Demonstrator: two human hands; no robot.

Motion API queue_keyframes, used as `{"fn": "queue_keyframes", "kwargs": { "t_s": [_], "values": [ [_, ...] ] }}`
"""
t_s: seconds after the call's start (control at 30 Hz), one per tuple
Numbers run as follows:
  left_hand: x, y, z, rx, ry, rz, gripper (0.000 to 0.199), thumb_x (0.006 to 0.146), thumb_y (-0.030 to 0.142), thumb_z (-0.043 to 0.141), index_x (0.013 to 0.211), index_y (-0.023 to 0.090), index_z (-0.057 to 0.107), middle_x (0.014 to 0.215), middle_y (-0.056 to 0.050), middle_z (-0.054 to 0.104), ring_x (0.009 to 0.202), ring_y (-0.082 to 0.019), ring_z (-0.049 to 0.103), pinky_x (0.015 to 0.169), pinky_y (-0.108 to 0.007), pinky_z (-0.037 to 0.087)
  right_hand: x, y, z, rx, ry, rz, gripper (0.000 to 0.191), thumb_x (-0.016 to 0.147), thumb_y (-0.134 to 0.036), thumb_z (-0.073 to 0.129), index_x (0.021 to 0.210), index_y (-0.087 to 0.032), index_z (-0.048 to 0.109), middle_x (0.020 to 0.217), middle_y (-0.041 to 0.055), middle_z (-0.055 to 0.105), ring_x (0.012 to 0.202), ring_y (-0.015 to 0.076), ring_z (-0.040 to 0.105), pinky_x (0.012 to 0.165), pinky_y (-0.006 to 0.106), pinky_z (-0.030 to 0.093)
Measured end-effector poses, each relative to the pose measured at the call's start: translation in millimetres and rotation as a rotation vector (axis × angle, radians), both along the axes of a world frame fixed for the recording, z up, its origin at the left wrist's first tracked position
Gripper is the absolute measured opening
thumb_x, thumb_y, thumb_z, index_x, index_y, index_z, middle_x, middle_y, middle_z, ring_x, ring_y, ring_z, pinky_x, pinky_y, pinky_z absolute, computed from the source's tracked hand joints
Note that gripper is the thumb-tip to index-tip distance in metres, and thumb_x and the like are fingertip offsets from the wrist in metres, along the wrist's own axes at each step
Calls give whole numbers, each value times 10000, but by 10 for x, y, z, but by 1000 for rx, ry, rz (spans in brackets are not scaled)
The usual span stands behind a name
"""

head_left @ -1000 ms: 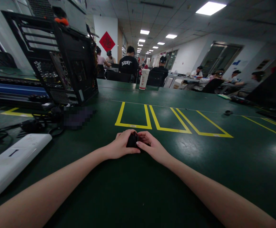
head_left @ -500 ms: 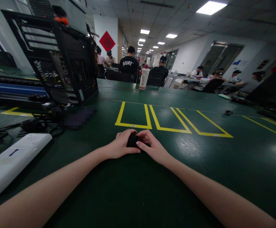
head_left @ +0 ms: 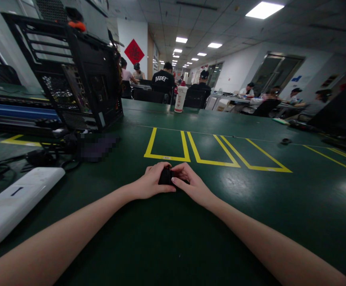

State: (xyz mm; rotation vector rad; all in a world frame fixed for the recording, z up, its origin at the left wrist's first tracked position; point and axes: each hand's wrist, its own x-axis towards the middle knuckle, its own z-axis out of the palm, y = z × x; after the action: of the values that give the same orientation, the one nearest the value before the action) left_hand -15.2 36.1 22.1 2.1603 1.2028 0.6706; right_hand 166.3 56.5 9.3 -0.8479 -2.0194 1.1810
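Note:
Between my two hands, low on the green table, is a small black rounded object; its kind cannot be made out. My left hand curls round it from the left, with the thumb along the near side. From the right, my right hand closes its thumb and fingers on the object's right edge. Fingers cover much of it, and a small orange-brown spot shows near its top.
Yellow tape outlines lie just beyond my hands. At left stand an open black computer case, cables and a white device. A white cup is at the far edge; a small black ring-like piece lies right. People sit beyond.
My hands and the black object hold almost the same position. In the background, a seated person in a black shirt has shifted slightly right and lower.

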Motion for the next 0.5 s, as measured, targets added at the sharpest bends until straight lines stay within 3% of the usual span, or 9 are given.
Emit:
{"fn": "queue_keyframes", "kwargs": {
  "t_s": [0.2, 0.5],
  "values": [
    [-4, 25, -69, 41, -3, 12, 590, 704, 462, 601, 1167, 197, 348, 1150, -90, 456, 1068, -275, 427, 912, -445, 303, -10, 19, -30, -16, -26, -33, 259, 797, -266, 517, 1041, -213, 447, 1001, 35, 539, 939, 162, 535, 852, 368, 428],
    [-7, 15, -30, 15, 3, 1, 588, 715, 452, 591, 1181, 197, 338, 1150, -91, 451, 1052, -271, 437, 902, -442, 313, -3, -11, 15, 17, 0, 16, 229, 772, -197, 542, 988, -227, 473, 995, 12, 533, 948, 162, 534, 863, 374, 427]
  ]
}}
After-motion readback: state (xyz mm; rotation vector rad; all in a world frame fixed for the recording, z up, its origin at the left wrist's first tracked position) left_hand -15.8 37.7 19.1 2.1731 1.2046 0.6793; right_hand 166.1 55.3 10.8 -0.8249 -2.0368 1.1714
